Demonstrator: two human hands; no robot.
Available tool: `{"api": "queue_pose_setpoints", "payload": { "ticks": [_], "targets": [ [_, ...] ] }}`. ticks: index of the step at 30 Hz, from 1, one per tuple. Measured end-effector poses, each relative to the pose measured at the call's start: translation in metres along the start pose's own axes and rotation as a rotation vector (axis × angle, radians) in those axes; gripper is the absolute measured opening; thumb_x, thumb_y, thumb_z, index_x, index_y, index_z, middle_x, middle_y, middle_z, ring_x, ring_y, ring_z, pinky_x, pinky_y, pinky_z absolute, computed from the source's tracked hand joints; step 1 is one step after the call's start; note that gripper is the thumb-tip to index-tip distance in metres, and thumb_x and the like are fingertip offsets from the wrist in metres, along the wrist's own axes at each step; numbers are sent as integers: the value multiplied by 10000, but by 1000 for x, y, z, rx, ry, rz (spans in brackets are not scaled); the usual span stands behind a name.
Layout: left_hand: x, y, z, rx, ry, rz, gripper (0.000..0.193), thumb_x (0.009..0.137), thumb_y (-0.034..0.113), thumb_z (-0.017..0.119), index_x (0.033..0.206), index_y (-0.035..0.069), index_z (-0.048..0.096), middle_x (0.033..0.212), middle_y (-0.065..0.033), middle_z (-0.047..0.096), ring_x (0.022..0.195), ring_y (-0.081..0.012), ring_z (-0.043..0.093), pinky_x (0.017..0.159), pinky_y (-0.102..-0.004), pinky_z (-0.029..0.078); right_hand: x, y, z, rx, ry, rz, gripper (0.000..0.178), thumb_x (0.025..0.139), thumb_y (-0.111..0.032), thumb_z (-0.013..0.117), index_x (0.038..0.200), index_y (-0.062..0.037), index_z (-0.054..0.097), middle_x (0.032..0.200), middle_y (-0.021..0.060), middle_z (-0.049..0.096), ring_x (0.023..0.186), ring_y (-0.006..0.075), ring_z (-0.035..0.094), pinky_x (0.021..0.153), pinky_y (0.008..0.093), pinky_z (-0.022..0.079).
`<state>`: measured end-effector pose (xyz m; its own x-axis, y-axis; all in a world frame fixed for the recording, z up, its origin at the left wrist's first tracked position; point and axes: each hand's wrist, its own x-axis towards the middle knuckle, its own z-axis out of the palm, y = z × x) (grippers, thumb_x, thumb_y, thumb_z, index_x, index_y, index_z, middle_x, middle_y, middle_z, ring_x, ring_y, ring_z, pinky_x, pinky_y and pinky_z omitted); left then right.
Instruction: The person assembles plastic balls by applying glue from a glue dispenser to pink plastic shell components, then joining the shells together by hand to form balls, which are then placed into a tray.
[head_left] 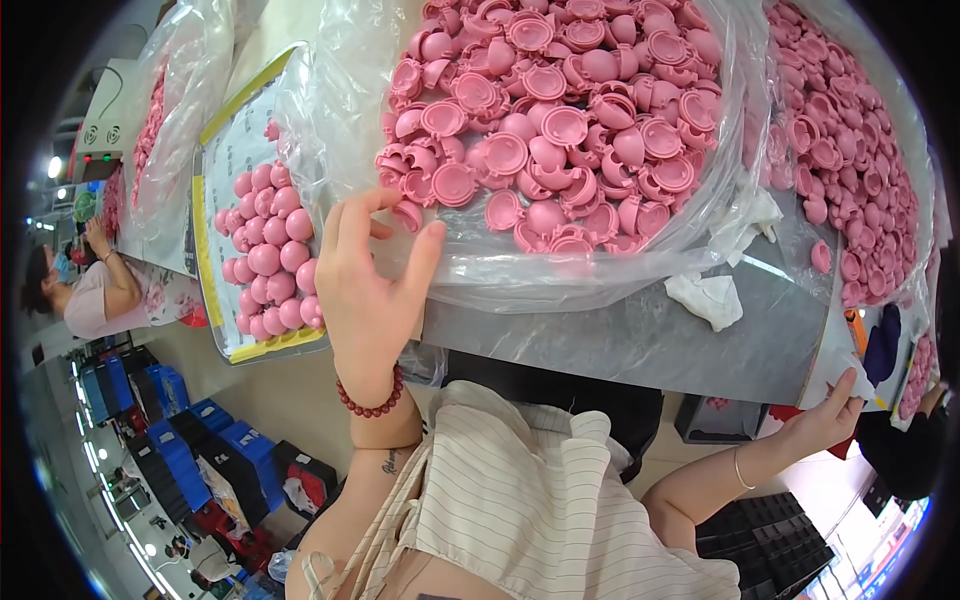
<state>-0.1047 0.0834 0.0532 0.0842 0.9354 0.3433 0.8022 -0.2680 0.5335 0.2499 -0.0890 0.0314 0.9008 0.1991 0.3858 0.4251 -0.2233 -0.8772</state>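
Now I had the left hand (368,285) open around a pink half-shell (407,216), more pink shells (545,125) just beyond; well to its right, the right hand (830,415) pinched a white cloth (850,373).

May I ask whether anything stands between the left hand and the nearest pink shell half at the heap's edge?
Nothing visible does: that pink shell half lies right at the open left hand, and the clear plastic bag does not seem to cover it.
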Motion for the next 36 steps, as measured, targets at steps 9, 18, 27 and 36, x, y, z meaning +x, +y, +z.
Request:
{"api": "queue_pose_setpoints", "payload": {
  "ticks": [9,18,27,36],
  "targets": [
    [10,-9,2,43,-73,115,214,627,65,660,811,43,554,751,-53,552,634,-196,486,581,-284,388,-15,-6,3,214,-127,-105,277,809,-144,510,922,109,493,968,171,541,876,209,521,773,308,430],
    [3,-3,10,-145,366,335,165,619,-12,650,755,30,567,721,-47,544,676,-188,479,613,-274,381,-27,-26,0,404,-393,-158,347,813,-240,491,986,61,486,930,188,536,790,234,540,713,308,439],
    [-38,72,37,-1073,-647,87,67,767,13,504,818,-25,527,832,-116,473,716,-132,519,623,-243,440,-109,-77,41,1003,-891,178,406,768,-431,537,823,-45,424,565,96,511,410,167,468,391,227,384],
    [-45,57,49,-1490,-958,-218,396,692,5,612,1053,-86,478,1087,-210,466,911,-201,540,768,-298,464,-112,-68,49,974,-1115,319,351,809,-247,511,982,40,407,911,202,555,794,215,567,702,305,461]
  ]
}}
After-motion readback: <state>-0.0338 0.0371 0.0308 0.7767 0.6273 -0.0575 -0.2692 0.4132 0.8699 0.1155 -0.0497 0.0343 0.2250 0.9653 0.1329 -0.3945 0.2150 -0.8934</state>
